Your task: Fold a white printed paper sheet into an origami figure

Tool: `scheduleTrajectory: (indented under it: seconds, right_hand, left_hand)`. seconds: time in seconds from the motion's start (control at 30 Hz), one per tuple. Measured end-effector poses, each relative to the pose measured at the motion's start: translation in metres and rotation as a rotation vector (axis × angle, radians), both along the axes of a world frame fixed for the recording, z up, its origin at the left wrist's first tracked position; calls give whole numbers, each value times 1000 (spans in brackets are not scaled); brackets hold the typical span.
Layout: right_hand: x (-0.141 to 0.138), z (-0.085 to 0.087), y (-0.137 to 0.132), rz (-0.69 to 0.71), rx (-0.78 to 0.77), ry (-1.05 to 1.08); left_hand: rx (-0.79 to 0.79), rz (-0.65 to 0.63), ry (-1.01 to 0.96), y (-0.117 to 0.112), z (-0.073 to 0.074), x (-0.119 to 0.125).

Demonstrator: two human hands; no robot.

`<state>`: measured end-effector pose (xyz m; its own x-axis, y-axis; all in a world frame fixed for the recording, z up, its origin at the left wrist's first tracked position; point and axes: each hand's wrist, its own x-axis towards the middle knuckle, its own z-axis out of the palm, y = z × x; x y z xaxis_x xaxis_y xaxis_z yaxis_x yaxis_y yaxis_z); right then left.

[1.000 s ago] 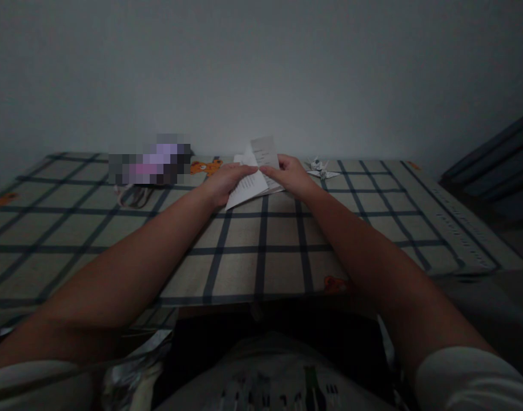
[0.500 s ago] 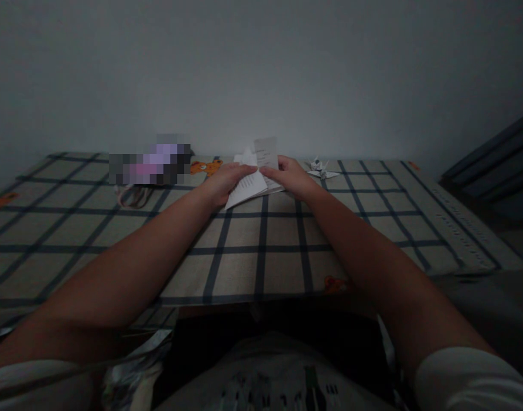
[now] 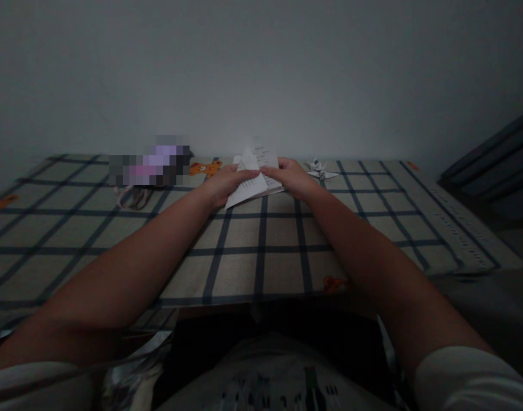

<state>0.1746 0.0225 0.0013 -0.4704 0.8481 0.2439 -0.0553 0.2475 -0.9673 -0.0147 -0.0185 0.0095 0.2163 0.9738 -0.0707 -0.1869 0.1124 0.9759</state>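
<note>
Dimly lit: print on folded paper (image 3: 249,188) illegible, far flap partly hidden behind right hand (image 3: 292,176), grip there impossible to tell. Left hand (image 3: 225,184) flat, grip spread on sheet. Paper at far desk (image 3: 261,268) edge, long axis near-left to far-right.

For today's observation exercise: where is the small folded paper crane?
In the head view, the paper crane sits on the far side of the checked cloth, just right of the right hand, not touching it.
</note>
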Motion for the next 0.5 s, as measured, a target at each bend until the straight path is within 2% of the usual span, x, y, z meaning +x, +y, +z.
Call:
scheduleTrajectory:
  seconds: [0.13, 0.23, 0.5]
  right_hand:
    - [0, 2, -1, 2, -21, -29]
    - [0, 3, -2, -17, 22, -54]
    - [-2, 7, -6, -203, 371, -186]
  left_hand:
    - [6, 10, -3, -4, 3, 2]
    - [11, 12, 0, -5, 4, 2]
    - [3, 9, -44, 2, 0, 1]
